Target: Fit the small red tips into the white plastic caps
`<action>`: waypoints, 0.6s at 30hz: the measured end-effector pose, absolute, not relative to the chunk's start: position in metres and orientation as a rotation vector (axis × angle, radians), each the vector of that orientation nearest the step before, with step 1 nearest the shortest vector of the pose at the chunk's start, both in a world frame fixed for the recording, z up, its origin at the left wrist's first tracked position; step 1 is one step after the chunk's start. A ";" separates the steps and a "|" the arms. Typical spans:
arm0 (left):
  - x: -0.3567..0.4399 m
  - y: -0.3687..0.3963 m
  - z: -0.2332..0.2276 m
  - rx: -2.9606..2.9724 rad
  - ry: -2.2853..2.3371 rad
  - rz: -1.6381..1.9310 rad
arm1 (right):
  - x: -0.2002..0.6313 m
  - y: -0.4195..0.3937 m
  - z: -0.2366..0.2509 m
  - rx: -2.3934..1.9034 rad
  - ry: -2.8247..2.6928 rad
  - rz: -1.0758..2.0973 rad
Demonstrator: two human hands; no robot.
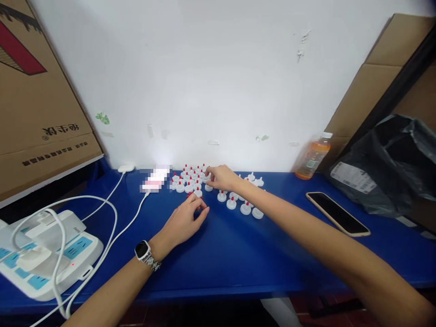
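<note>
Caps (pixel 231 204) by the tabletop's (pixel 245 259) back edge, so pinch lightly without tipping others, with left hand (pixel 185 216) fingers loosely wide and right hand (pixel 222 177) fingers curled narrow, can't tell if holding one tbh.

We note passage along the near table (pixel 231 263); red-tipped caps (pixel 189 187) obstruct far centre, power strip (pixel 91 249) left, phone (pixel 338 213) right.

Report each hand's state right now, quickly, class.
Left hand: loosely curled at the red-tipped white caps; whether holding one cannot be told.
Right hand: half curled at the caps; any hold cannot be told.
</note>
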State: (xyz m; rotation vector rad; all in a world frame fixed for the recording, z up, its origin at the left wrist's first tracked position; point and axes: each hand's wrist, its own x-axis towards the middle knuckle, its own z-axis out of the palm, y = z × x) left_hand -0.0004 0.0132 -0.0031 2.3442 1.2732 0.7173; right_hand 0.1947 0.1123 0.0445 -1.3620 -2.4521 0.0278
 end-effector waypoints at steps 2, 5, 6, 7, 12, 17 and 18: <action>0.001 0.012 -0.002 2.339 1.273 0.732 | 0.207 0.102 0.043 -1.353 -2.305 0.044; 0.007 0.010 0.003 2.331 1.280 0.755 | 0.238 0.078 0.038 -1.345 -2.064 0.051; 0.010 0.009 0.005 2.330 1.274 0.753 | 0.250 0.069 0.036 -1.351 -2.005 0.059; 0.015 0.008 0.007 2.334 1.259 0.745 | 0.261 0.060 0.033 -1.360 -1.961 0.071; 0.046 0.015 0.016 2.413 1.116 0.716 | 0.300 0.032 0.019 -1.409 -1.812 0.117; 0.074 0.026 0.017 2.492 1.022 0.786 | 0.308 0.027 0.014 -1.419 -1.728 0.149; 0.078 0.027 0.017 2.501 1.009 0.791 | 0.308 0.025 0.013 -1.419 -1.738 0.145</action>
